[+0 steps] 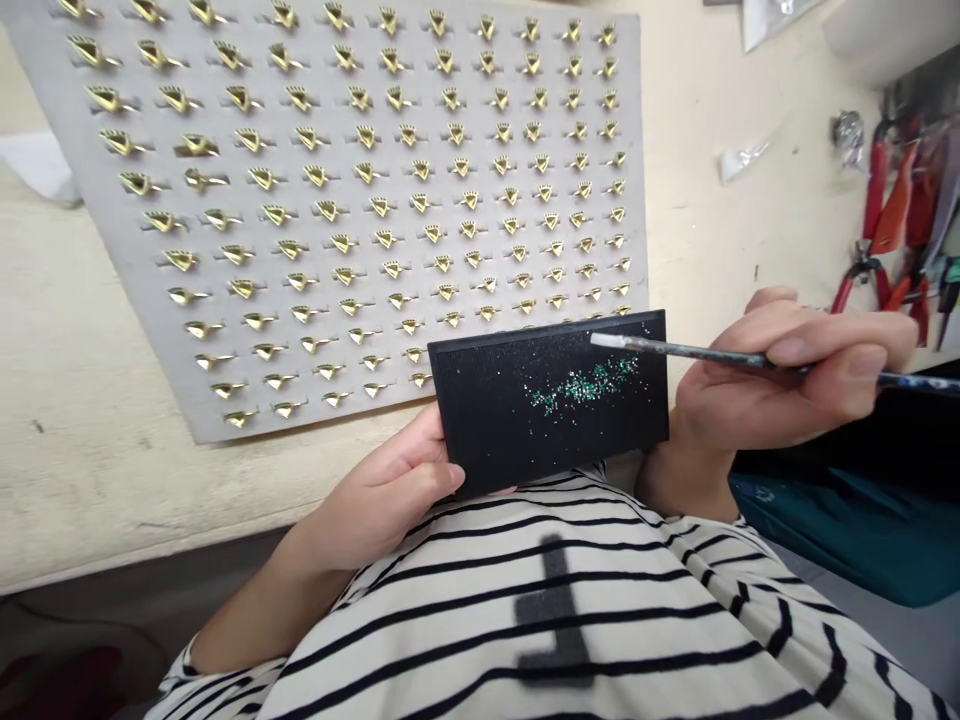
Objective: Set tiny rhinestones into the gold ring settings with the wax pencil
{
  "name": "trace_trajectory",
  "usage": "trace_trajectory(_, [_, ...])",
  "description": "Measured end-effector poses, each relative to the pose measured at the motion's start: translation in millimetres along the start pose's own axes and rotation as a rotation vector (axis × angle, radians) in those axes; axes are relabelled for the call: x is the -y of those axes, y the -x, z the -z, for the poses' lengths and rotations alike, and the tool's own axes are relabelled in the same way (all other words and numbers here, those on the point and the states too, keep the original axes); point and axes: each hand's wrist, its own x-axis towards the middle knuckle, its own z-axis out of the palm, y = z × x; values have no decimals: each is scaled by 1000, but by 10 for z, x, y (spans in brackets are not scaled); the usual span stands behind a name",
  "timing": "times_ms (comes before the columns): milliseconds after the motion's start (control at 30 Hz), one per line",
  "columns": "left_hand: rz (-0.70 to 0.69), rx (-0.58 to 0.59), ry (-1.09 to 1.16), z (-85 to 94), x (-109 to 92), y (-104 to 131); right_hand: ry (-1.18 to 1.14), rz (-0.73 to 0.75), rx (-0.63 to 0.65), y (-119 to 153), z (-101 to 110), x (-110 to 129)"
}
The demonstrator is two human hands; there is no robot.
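My left hand (401, 485) grips a black tray (487, 430) by its left edge, thumb on top. Tiny green and clear stones (585, 387) lie scattered in a band over the tray's surface. Between the thumb and fingers of my right hand (802, 370) is a thin brush (697, 352), its pale tip over the upper right part of the tray. Whether the tip touches the tray I cannot tell. Just beyond the tray, a grey foam board (180, 400) holds rows of gold rings (364, 172) with triangular heads.
Red-handled pliers (874, 230) and other tools lie at the right of the table (705, 220). A small clear plastic bag (742, 160) rests nearer the board. White paper (41, 165) sits at the left. A teal cloth item (840, 540) is below the table edge at right.
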Motion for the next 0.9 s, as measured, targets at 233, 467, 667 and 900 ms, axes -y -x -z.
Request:
trace_trajectory(233, [76,30,41,-13,-28,6,85,-9,145,49,-101,9])
trace_trajectory(467, [58,48,28,-5,-28,1,152,-38,188,82,-85,24])
trace_trajectory(667, [57,51,-7,-5,-34,2,164,-52,186,84,-72,32])
trace_trajectory(900, [43,59,45,-8,-17,6,186,-62,207,84,-67,35])
